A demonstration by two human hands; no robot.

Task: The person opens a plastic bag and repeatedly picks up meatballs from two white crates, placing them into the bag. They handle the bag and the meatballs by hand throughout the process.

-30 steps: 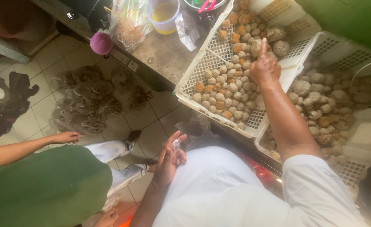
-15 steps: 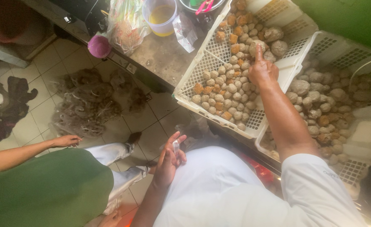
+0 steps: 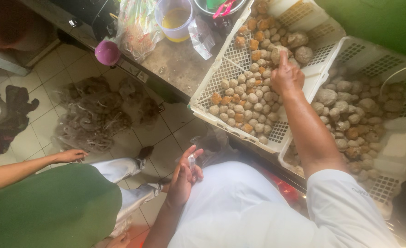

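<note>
Fingers (image 3: 283,62) of right hand (image 3: 286,78) pinch a large meatball (image 3: 276,51) over the white basket (image 3: 221,69); left hand (image 3: 184,177), well apart, holds a thin plastic bag (image 3: 192,161).

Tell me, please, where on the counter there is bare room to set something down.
A bare patch of counter lies between the yellow-filled plastic cup and the white basket's rim. Both baskets are crowded with meatballs, and bags crowd the back.

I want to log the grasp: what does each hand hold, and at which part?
The left hand pinches a thin clear plastic bag between its fingers. The right hand seems to grasp one meatball from above.
</note>
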